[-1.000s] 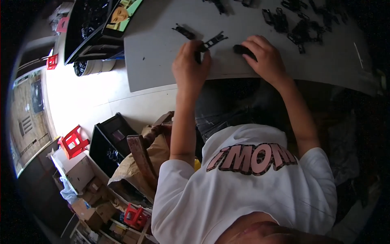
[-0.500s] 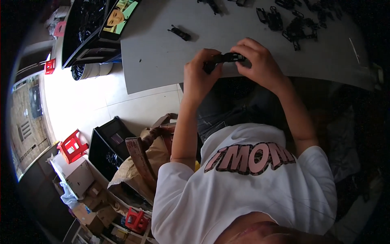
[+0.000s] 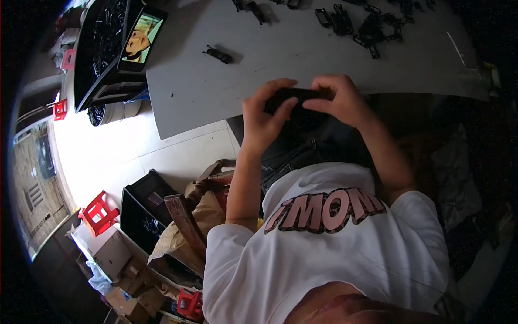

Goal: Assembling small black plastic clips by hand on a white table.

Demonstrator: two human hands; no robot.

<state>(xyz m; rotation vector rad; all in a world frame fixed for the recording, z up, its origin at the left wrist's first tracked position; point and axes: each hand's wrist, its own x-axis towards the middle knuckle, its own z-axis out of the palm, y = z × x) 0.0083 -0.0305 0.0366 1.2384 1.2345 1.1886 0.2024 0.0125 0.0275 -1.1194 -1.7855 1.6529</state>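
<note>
A small black plastic part (image 3: 294, 95) is held between my two hands, just at the near edge of the grey table (image 3: 189, 89). My left hand (image 3: 264, 113) is closed around its left end, thumb on the near side. On the right end, the fingers and thumb of my right hand (image 3: 342, 101) pinch it. Its details are lost in shadow and behind my fingers. Beyond my left hand, a separate black plastic piece (image 3: 218, 54) lies on the tabletop.
More black parts lie along the far side, including a cluster (image 3: 380, 31) at right. A phone (image 3: 142, 42) showing a video leans on a black crate (image 3: 81, 96) at left. Below are a red stool (image 3: 101, 214), a black bin (image 3: 129, 216) and a wooden chair (image 3: 181, 218).
Both hands have drawn nearer to me with the black part, from over the table to its edge. The part now appears darker and more hidden. The whole view has shifted slightly.
</note>
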